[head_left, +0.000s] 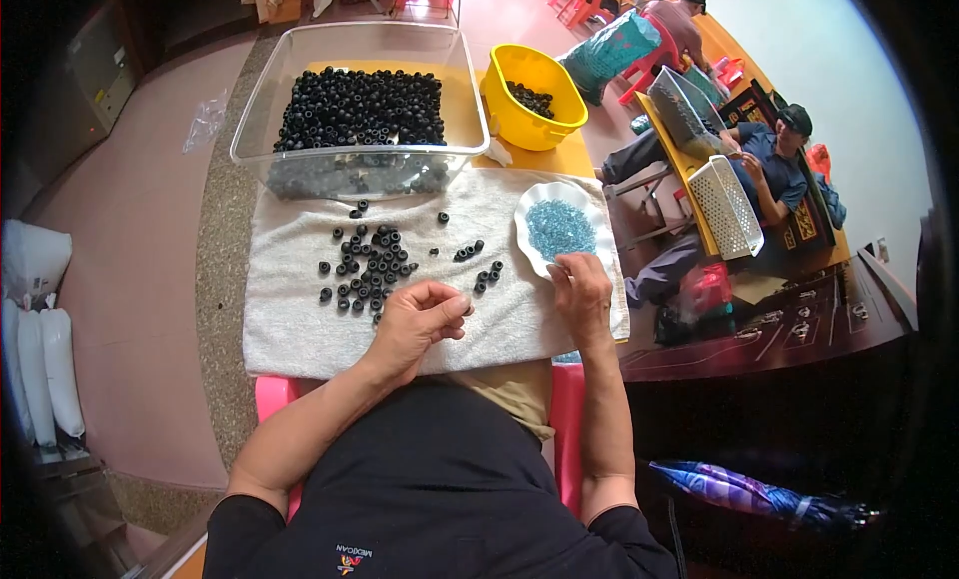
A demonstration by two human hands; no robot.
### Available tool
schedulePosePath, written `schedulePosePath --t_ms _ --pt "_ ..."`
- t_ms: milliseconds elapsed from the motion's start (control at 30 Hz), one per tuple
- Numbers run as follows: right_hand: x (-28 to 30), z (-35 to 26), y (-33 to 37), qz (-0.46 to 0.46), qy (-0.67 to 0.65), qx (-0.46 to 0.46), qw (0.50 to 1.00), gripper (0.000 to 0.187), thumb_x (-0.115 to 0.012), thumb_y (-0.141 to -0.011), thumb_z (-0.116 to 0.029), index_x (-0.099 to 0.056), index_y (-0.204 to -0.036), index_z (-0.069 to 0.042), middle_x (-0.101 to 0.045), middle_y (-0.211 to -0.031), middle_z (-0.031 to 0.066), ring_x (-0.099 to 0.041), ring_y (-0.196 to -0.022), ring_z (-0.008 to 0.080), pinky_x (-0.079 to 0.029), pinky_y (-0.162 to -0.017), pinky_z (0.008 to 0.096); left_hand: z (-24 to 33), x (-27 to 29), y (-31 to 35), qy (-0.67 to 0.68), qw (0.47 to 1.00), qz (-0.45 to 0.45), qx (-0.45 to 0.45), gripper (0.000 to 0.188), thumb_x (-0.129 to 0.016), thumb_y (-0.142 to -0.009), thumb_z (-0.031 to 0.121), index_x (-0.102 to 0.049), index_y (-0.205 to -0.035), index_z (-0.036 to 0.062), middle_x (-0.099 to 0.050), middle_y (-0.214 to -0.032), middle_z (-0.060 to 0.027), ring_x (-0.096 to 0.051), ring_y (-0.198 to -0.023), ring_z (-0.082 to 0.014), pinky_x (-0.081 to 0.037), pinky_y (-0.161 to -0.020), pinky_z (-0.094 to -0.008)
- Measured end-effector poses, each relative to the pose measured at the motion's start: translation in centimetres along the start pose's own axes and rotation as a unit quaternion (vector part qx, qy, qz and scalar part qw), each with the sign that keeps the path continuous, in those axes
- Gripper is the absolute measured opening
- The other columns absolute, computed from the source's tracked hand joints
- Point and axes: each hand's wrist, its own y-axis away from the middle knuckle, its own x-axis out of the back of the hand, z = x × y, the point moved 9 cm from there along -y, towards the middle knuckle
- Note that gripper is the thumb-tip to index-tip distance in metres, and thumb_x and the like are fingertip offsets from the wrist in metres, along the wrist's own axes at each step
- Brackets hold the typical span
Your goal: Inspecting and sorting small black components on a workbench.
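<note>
My left hand (420,327) is closed in a pinch above the towel, beside a loose pile of small black ring-shaped parts (375,264). A dark speck shows at its fingertips, too small to name. Over the near rim of a scalloped white dish (525,224), my right hand (582,294) has its fingers pressed together. What it holds, if anything, is hidden. Small clear-blue glassy pieces (559,228) fill the dish. Between the hands, several black parts (487,276) lie in short rows, apart from the pile.
A white towel (290,329) covers the near table. Behind it stand a clear plastic bin (240,129) of black parts and a yellow tub (499,114) with more. To the right, a person (779,169) works at another table beside a white perforated basket (724,209). A folded umbrella (739,489) lies lower right.
</note>
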Motion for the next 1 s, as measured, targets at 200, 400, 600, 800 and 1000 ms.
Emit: schedulePosePath --t_ms 200,400,600,800,1000 --pt "-0.5 0.9 0.1 -0.010 -0.013 -0.004 1.000 0.013 -0.069 -0.081 0.000 -0.063 -0.092 -0.001 -0.062 -0.082 0.0138 -0.061 -0.073 0.0313 -0.048 -0.065 0.0385 -0.2 0.0 -0.1 0.004 1.000 0.000 0.000 0.009 -0.068 -0.092 0.013 -0.066 -0.094 0.0053 -0.069 -0.088 -0.0048 -0.063 -0.076 -0.0094 -0.055 -0.069 -0.0256" --pt "-0.5 0.7 0.1 0.006 -0.018 0.016 1.000 0.012 -0.067 -0.083 0.001 -0.066 -0.095 0.000 -0.062 -0.083 0.0148 -0.062 -0.075 0.0319 -0.049 -0.065 0.0382 -0.2 0.1 0.0 0.004 1.000 -0.002 -0.002 0.009 -0.068 -0.092 0.013 -0.065 -0.096 0.0053 -0.069 -0.088 -0.0050 -0.063 -0.076 -0.0097 -0.056 -0.069 -0.0262" --pt "-0.2 1.0 0.0 0.007 -0.126 -0.036 0.991 0.015 -0.068 -0.083 0.005 -0.066 -0.097 0.001 -0.064 -0.087 0.0118 -0.063 -0.076 0.0209 -0.050 -0.067 0.0294 -0.5 -0.2 -0.1 -0.019 1.000 -0.009 0.001 0.014 -0.065 -0.093 0.014 -0.064 -0.103 0.0042 -0.068 -0.091 -0.0054 -0.063 -0.077 -0.0103 -0.056 -0.071 -0.0272" --pt "-0.6 -5.0 0.1 -0.084 -0.313 -0.045 0.945 0.014 -0.069 -0.081 0.008 -0.066 -0.094 0.003 -0.064 -0.089 0.0087 -0.061 -0.081 0.0139 -0.048 -0.069 0.0250 -1.6 -1.2 0.1 -0.026 0.997 -0.065 0.028 0.022 -0.063 -0.095 0.014 -0.063 -0.113 0.0012 -0.065 -0.097 -0.0061 -0.063 -0.079 -0.0114 -0.056 -0.074 -0.0284" --pt "-2.7 -7.7 1.2 -0.169 -0.486 -0.099 0.852 0.010 -0.071 -0.082 0.006 -0.066 -0.091 0.002 -0.064 -0.089 0.0079 -0.061 -0.082 0.0124 -0.048 -0.070 0.0246 -0.5 -2.6 0.8 -0.044 0.992 -0.121 -0.006 0.024 -0.063 -0.095 0.012 -0.063 -0.115 -0.0016 -0.067 -0.098 -0.0067 -0.064 -0.081 -0.0128 -0.055 -0.075 -0.0270"
